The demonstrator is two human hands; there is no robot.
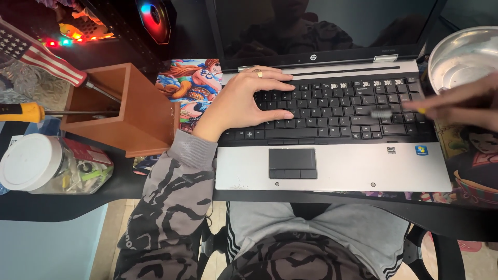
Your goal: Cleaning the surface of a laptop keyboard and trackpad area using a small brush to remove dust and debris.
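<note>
dim warm light, screen glare, motion-blurred right hand [456, 106]

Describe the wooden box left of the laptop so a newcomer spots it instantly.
Start at the open laptop in the middle of the desk, then look left past the cartoon-printed mat. The wooden box lies tipped on its side, its open mouth facing left. Unlike the clear jar with a white lid in front of it, it is square, reddish-brown and opaque.

We found open passage toward us from our left grip [249, 101]: the laptop's palm rest [353, 166] lay bare. Just left of that grip a wooden box [124, 109] blocked the way. Behind our blurred right grip [456, 106] a steel bowl [461, 57] crowded the laptop's corner.
</note>
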